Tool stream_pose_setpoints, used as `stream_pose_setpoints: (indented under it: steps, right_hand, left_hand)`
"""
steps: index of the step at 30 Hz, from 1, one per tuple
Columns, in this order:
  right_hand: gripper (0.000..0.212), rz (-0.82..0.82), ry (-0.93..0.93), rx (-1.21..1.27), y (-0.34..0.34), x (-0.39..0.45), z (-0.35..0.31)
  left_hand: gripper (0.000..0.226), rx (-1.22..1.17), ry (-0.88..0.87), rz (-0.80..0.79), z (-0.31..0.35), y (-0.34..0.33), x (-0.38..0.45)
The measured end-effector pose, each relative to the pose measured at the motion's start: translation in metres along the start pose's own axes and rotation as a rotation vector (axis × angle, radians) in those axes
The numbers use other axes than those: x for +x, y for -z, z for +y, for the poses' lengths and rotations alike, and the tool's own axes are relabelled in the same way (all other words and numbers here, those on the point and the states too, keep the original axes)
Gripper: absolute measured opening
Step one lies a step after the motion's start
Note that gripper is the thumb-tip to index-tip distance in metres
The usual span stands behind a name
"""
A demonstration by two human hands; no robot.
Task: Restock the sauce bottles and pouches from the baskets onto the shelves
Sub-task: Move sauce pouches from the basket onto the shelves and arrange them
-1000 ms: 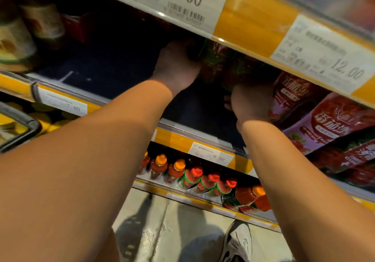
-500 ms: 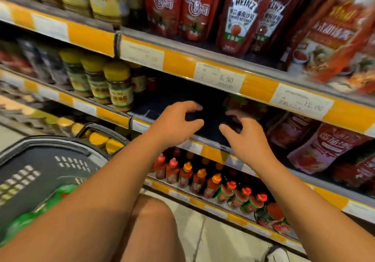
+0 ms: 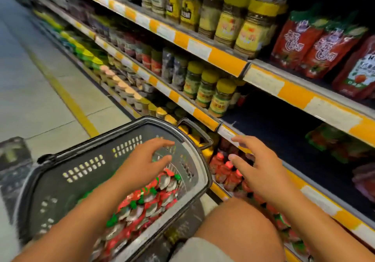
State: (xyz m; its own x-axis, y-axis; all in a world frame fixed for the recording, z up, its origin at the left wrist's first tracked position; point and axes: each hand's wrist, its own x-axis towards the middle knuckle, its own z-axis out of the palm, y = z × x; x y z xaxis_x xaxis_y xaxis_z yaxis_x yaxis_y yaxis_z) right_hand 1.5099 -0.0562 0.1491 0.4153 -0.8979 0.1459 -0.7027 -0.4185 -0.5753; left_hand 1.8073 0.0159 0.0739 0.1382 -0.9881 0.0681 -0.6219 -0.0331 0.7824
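Note:
A dark plastic basket [image 3: 60, 172] stands at lower left, holding several red sauce pouches [image 3: 146, 203] with green caps. My left hand [image 3: 142, 164] hovers over the basket's far end, fingers spread and holding nothing. My right hand [image 3: 257, 166] is outside the basket, in front of the shelf edge [image 3: 227, 133], fingers spread and empty. The dark middle shelf [image 3: 284, 132] has a few red pouches [image 3: 332, 142] lying toward its right. Red pouches [image 3: 316, 44] stand on the upper shelf at right. Small red sauce bottles [image 3: 225, 170] fill the bottom shelf.
Yellow-lidded jars [image 3: 221, 97] line the middle shelf left of the dark gap, and larger jars [image 3: 251, 26] stand above. My bare knee [image 3: 233, 221] rises between basket and shelving. The tiled aisle floor [image 3: 30, 91] with a yellow line lies at left.
Both hands have come out of the middle shelf, empty, and moved down and left; the left one is now over the basket. The view has swung left and down.

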Motion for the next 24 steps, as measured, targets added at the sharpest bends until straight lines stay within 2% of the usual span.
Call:
stream_pose_setpoints:
  steps: [5,8,18,24]
  right_hand:
    - [0.043,-0.195,0.084,-0.103,-0.047,0.032,-0.056]
    - [0.047,-0.333,0.103,-0.179,-0.083,0.052,-0.080]
    - [0.051,-0.726,0.062,-0.370,-0.244,0.067,-0.111]
    - [0.056,-0.964,0.079,-0.601,-0.298,0.065,-0.101]
  left_hand:
    - [0.034,0.051,0.256,0.133,-0.073,0.035,-0.036]
    - [0.035,0.086,0.378,0.123,-0.109,0.041,-0.053]
    - [0.047,0.264,0.662,-0.148,-0.197,0.014,-0.085]
    - [0.050,0.356,0.755,-0.368,-0.211,-0.013,-0.092]
